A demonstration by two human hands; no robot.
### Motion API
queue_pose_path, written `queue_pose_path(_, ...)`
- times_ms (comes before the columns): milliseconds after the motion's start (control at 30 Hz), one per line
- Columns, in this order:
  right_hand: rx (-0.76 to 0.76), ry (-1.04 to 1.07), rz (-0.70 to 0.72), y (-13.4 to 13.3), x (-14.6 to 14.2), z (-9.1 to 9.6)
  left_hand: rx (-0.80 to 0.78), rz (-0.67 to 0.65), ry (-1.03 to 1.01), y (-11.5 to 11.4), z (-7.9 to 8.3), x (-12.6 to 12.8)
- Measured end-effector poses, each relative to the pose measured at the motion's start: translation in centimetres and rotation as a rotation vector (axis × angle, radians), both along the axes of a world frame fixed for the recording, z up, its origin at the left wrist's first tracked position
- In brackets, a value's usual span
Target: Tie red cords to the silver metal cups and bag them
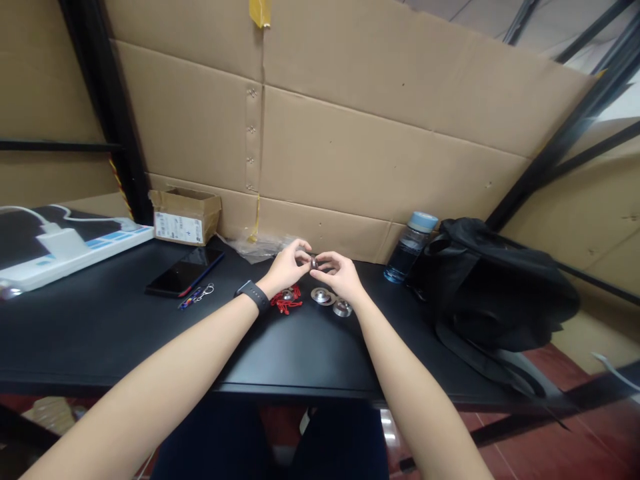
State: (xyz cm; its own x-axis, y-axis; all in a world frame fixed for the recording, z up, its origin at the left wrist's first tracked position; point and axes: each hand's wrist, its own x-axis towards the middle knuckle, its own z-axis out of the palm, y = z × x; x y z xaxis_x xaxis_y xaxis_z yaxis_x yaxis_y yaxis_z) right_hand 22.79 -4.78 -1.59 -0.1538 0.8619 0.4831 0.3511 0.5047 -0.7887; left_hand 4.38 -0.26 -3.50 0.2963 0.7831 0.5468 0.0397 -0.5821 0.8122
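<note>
My left hand (287,268), with a dark watch on its wrist, pinches a small round dark metal piece (314,264) from the left. The fingertips of my right hand (341,273) close on the same piece from the other side. It is held a little above the black table (295,360). Just below my left hand lies a tangle of red cords (287,305) with a small metal part among them. Under my right hand rest a flat silver metal disc (321,296) and a thicker silver ring-shaped part (343,307). My fingers partly cover the held piece.
Left on the table are a white power strip (115,243), an open cardboard box (187,217), a dark phone (185,272), a keychain (197,297) and clear plastic wrap (255,249). A water bottle (410,248) and black backpack (500,287) stand right. Cardboard (340,160) walls the back.
</note>
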Motion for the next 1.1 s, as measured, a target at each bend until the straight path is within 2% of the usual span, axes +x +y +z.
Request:
queue_pose_path(233, 0.003, -0.043, 0.010, 0.00, 0.33, -0.01, -0.005, 0.010, -0.004, -0.32, 0.41, -0.09)
queue_pose_path(600, 0.013, -0.024, 0.027, -0.11, 0.17, 0.03, 0.006, -0.007, 0.026, 0.34, 0.04, -0.19)
queue_pose_path(900, -0.033, -0.005, 0.045, -0.19, 0.25, 0.08, -0.044, -0.008, -0.070, 0.42, 0.18, -0.08)
queue_pose_path(1100, -0.032, 0.036, 0.070, -0.19, 0.41, 0.00, -0.036, -0.013, -0.060, 0.36, 0.20, -0.09)
